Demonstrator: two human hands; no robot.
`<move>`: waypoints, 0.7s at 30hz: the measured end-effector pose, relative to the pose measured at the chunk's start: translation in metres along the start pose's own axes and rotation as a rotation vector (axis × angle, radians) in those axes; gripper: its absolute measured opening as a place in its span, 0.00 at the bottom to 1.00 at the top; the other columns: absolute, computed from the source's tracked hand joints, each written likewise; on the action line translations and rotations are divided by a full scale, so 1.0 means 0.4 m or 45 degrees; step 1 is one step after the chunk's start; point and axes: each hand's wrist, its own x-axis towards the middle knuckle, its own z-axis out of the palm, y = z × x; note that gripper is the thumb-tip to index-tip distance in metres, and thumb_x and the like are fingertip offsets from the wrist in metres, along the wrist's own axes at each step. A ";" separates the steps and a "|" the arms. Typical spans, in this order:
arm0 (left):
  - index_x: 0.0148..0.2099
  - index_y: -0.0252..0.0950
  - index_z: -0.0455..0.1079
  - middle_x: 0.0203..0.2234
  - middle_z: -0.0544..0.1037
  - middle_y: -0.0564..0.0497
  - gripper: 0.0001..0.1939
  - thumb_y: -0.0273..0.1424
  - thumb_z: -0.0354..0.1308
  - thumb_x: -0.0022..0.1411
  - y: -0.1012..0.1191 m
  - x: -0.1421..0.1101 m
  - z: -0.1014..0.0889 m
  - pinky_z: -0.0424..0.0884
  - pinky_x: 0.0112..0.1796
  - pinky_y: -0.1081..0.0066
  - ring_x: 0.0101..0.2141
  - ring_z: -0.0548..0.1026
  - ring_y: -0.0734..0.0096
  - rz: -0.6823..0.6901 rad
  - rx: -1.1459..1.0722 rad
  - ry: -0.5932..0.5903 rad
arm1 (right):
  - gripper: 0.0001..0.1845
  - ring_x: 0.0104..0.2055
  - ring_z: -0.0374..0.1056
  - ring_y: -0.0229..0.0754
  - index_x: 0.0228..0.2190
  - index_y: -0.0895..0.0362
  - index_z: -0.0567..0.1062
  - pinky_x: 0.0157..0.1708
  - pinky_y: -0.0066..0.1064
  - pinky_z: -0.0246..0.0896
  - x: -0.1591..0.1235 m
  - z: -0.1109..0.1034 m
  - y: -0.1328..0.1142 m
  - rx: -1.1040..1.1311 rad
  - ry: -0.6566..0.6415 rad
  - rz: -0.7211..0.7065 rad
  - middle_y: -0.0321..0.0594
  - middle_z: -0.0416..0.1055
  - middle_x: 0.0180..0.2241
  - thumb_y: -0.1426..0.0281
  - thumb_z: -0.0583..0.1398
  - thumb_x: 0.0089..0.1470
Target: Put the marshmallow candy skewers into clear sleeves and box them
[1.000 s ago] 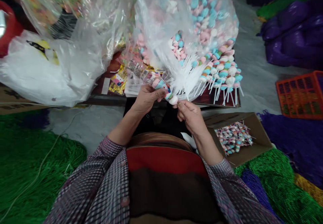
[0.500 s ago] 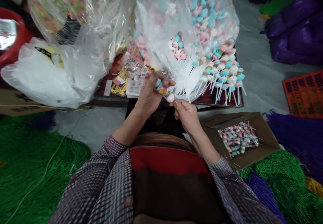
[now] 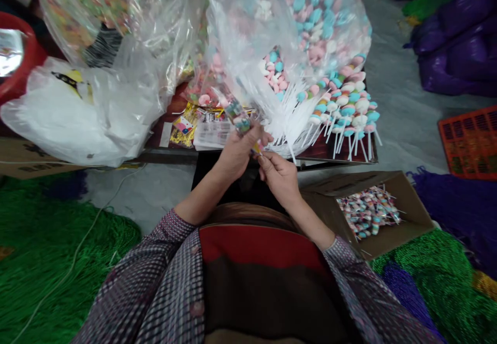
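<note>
Between my hands is a marshmallow lollipop (image 3: 239, 117) inside a clear printed wrapper, its top pointing away and to the left. My left hand (image 3: 236, 153) is closed around the wrapped candy. Just below, my right hand (image 3: 280, 177) pinches its lower end; the stick there is mostly hidden by the fingers. Beyond the hands, a stack of clear wrappers (image 3: 212, 136) lies at the table edge, with a gold-coloured packet (image 3: 183, 133) on its left. To the right are loose white sticks (image 3: 294, 119) and a pile of unwrapped marshmallow lollipops (image 3: 348, 107).
A big clear bag of pastel marshmallows (image 3: 316, 18) and another bag of coloured sweets (image 3: 89, 8) stand at the back. A cardboard box (image 3: 413, 220) holding wrapped lollipops sits low at right. Green stringy bundles (image 3: 58, 251) flank me; an orange crate (image 3: 469, 142) stands far right.
The marshmallow lollipop has gone up into the wrapper, which now sticks out beyond my left hand. My right hand has moved slightly left, close against my left hand.
</note>
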 end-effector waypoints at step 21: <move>0.43 0.43 0.73 0.27 0.75 0.53 0.25 0.58 0.63 0.57 0.019 -0.016 -0.016 0.66 0.25 0.71 0.26 0.70 0.73 -0.083 0.178 -0.086 | 0.20 0.20 0.63 0.29 0.38 0.54 0.74 0.24 0.25 0.59 0.022 -0.010 -0.010 0.201 -0.189 0.032 0.27 0.70 0.22 0.50 0.58 0.63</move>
